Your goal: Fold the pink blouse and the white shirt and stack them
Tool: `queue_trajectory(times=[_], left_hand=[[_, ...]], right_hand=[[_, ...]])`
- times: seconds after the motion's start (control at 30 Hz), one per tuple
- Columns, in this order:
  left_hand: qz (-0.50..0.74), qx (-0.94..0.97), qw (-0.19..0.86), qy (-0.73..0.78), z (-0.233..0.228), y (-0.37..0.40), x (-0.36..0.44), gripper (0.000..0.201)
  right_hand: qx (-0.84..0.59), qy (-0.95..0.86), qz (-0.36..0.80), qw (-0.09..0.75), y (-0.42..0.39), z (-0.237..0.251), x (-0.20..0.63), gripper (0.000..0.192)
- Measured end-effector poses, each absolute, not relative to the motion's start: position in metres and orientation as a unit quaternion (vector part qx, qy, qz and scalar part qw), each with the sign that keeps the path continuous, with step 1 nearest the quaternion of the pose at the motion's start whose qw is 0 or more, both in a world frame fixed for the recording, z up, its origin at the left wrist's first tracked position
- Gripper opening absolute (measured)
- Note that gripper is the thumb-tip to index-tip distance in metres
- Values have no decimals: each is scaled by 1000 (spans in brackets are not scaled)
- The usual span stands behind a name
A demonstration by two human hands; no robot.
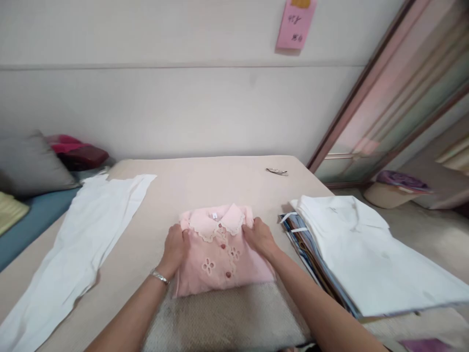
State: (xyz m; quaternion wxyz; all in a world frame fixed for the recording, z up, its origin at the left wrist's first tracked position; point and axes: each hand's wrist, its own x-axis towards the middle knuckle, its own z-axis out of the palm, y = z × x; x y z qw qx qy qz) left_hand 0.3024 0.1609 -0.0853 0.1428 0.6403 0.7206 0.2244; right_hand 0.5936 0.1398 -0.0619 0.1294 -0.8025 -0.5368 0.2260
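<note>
Folding looked nearly finished on the pink blouse [222,252] when this was taken. You had it lying on the beige bed [205,181] right in front of you, already brought in to a compact rectangle, collar up, buttons down the middle, sleeves out of sight and presumably tucked behind. Your left hand [175,250] was curled over its left edge, fingers closed on the cloth near the collar. Your right hand [259,238] sat on the right edge, fingers bent around the fabric just below the collar's corner; whether they pinched it or only pressed it, I could not tell. By my reading, you were squaring the sides, the last touch before it could go to a pile.

To your right, a folded white shirt [366,249] lay on top of a stack of folded clothes [311,249], so that part seemed done. To your left, a long white garment [84,244] was spread out flat and unfolded, well apart from the blouse, and looked like the work that remained. A small hair clip [277,171] lay near the far edge of the bed.
</note>
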Motion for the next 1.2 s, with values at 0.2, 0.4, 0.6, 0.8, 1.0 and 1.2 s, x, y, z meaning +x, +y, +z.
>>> queue_trajectory(times=[0.2,0.4,0.6,0.8,1.0,1.2], left_hand=[[410,316,544,660,-69,163,306,27],[342,224,702,583,-60,161,301,40],[340,371,616,606,-30,139,322,58],[367,472,606,524,30,104,399,72],[429,524,653,339,73,93,543,70],[425,534,641,350,16,91,669,51]], right_hand=[[-803,-510,271,144,141,-67,596,40],[-810,-494,279,148,142,-61,595,36],[-797,-515,267,168,128,-24,603,33],[-795,-537,188,211,91,51,678,34],[-813,-544,4,208,43,126,830,36],[-862,-495,-1,114,32,91,946,36]])
